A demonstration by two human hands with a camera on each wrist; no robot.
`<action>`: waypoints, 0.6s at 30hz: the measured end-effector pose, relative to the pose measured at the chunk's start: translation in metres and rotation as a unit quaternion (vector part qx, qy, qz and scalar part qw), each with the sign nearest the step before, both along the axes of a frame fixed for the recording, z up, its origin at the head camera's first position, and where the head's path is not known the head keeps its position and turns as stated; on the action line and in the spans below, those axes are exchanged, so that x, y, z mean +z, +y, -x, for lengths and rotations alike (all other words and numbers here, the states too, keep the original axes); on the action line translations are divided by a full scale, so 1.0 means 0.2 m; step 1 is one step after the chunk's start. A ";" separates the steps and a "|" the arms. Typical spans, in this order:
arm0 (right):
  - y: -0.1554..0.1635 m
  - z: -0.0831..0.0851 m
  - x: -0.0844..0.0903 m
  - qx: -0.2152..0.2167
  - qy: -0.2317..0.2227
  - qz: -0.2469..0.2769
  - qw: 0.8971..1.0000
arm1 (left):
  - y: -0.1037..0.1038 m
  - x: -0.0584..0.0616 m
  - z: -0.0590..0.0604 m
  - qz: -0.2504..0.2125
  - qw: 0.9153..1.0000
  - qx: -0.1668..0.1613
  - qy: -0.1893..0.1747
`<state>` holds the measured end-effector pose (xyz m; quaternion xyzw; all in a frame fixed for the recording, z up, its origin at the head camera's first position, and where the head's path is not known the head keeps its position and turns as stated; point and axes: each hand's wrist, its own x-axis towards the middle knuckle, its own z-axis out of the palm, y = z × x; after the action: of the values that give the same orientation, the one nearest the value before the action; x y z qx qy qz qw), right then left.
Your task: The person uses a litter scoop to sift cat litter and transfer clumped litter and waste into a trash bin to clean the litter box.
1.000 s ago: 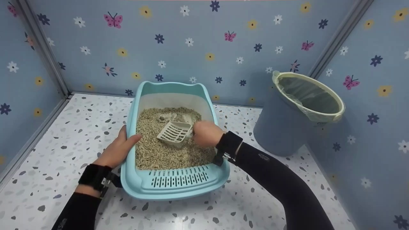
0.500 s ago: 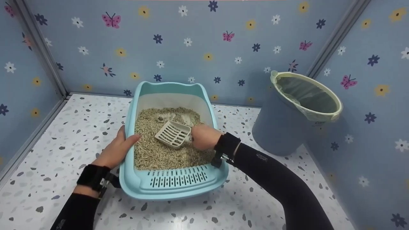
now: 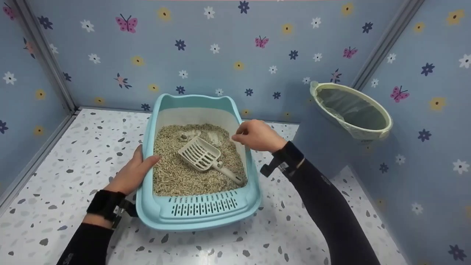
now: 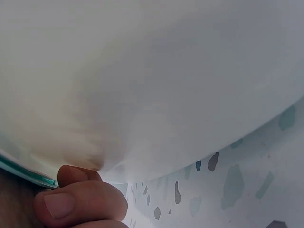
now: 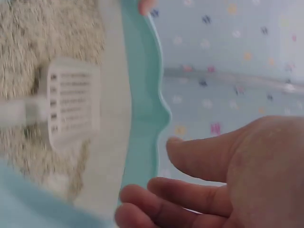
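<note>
A blue litter box (image 3: 198, 220) stands on the floor with brown pellet litter (image 3: 176, 180) in it. On the litter lies a beige slotted litter scoop (image 3: 200, 154), its handle toward the front right corner. My left hand (image 3: 134, 171) grips the box's left rim, thumb over the top. Its fingers (image 4: 83, 202) show bent against the outer wall in the left wrist view. Above the right rim hovers my right hand (image 3: 260, 135), away from the scoop. In the right wrist view its thumb and loosely bent fingers (image 5: 175, 204) hold nothing.
A grey-blue trash bin (image 3: 323, 147) with a thin bag over its cream rim stands at the right, near the corner. Flower-patterned walls (image 3: 206, 59) close off the back and sides. Speckled white flooring (image 3: 70, 176) surrounds the box.
My right hand has let go of the scoop and risen to the right, over the rim. The scoop now rests on the litter, handle uncovered. My left hand keeps its grip.
</note>
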<state>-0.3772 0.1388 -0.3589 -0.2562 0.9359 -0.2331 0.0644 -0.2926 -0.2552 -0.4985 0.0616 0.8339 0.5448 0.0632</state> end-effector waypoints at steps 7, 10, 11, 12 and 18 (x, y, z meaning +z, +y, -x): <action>0.23 0.19 -0.21 -0.088 -0.013 0.069 0.994 | -0.01 0.02 -0.01 0.010 1.000 -0.004 -0.002; 0.25 0.25 -0.35 -0.123 -0.051 0.106 0.985 | -0.02 0.04 -0.05 0.025 1.000 -0.011 -0.014; 0.26 0.26 -0.40 -0.132 -0.061 0.115 0.983 | -0.02 0.05 -0.07 0.031 0.999 -0.015 -0.018; 0.26 0.27 -0.44 -0.138 -0.070 0.124 0.980 | -0.02 0.05 -0.09 0.032 0.999 -0.019 -0.022; 0.24 0.28 -0.56 -0.137 -0.095 0.168 0.972 | 0.04 0.08 -0.24 0.066 0.996 -0.032 -0.049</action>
<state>-0.4341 0.1867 -0.4701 -0.1089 0.8992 -0.4169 0.0766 -0.2437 -0.2463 -0.4816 0.0571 0.8617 0.4885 0.1250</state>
